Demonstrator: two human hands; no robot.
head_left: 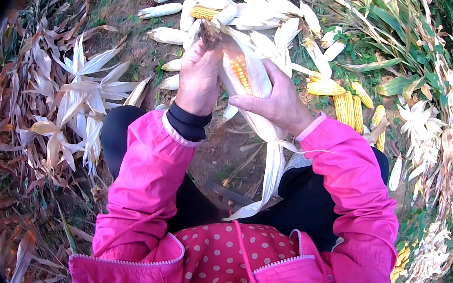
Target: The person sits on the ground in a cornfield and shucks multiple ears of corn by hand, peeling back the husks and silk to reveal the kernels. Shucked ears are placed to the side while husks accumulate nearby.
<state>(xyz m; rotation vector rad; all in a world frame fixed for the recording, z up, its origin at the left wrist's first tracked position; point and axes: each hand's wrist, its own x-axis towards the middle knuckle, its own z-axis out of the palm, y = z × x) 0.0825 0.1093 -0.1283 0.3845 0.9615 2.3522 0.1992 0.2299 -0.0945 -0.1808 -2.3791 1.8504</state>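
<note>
I hold one ear of corn (241, 72) in front of me, partly husked, with orange kernels showing through the pale leaves. My left hand (199, 79) grips its left side near the brown silk at the tip. My right hand (275, 101) clasps the husk from the right, fingers spread over the white leaves. Long pale husk strips (270, 171) hang down from the ear toward my lap. Both arms are in bright pink jacket sleeves.
A heap of unhusked pale ears (241, 0) lies on the ground ahead. Several bare yellow cobs (346, 104) lie to the right. Stripped husks (84, 97) pile up at left. Green and dry corn stalks (424, 71) line the right side.
</note>
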